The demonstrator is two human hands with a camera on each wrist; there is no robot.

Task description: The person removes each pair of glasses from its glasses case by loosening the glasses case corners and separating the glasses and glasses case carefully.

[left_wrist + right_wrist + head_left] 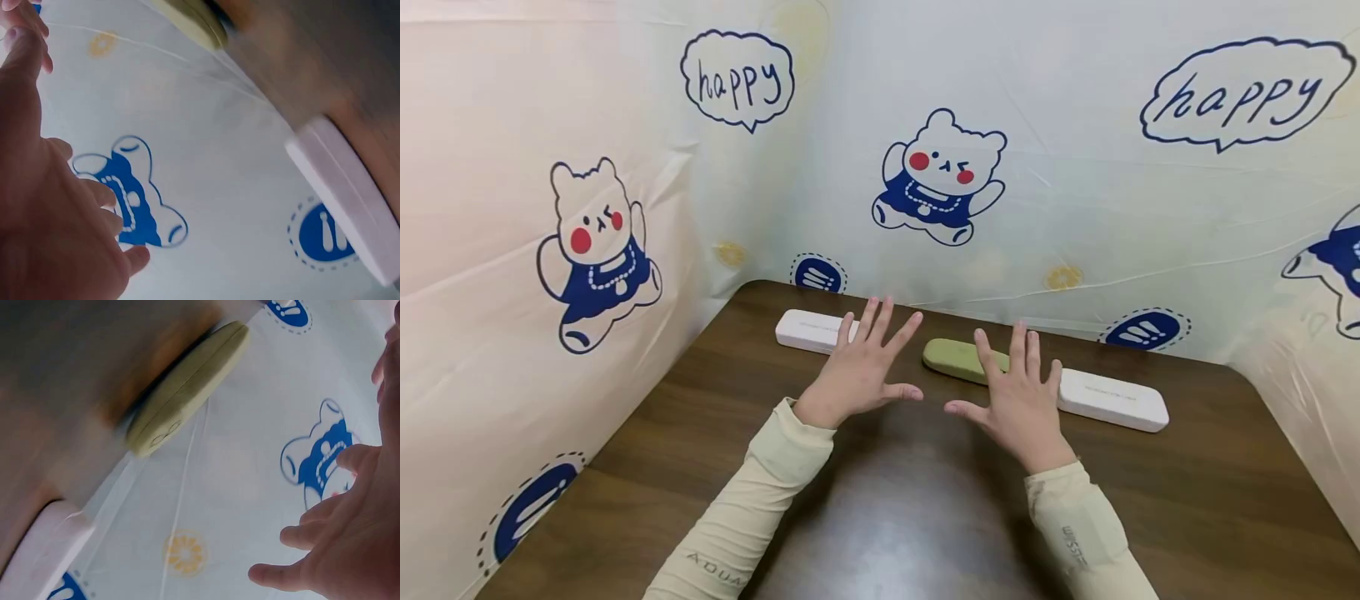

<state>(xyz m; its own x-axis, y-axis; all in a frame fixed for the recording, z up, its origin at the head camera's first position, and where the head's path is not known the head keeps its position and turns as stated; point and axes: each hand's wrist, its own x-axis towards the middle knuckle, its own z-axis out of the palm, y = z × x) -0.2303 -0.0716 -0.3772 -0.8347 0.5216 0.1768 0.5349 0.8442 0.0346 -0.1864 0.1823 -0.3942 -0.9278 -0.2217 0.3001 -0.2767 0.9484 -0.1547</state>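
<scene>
Both hands are held up over the table with straight, spread fingers, nothing in either one. My left hand [859, 375] overlaps the right end of a white glasses case [808, 332] in the head view. Between the hands lies a green glasses case [951, 358], its right end hidden behind my right hand [1022, 408]. A second white glasses case [1112, 400] is just right of that hand. In the right wrist view the green case [187, 390] shows a seam and a small glasses mark. All three cases look closed and form a row.
The cases lie along the far edge of a dark brown wooden table [895, 508]. Pale cloth [1075, 200] printed with bears and "happy" bubbles hangs behind the table and along its sides.
</scene>
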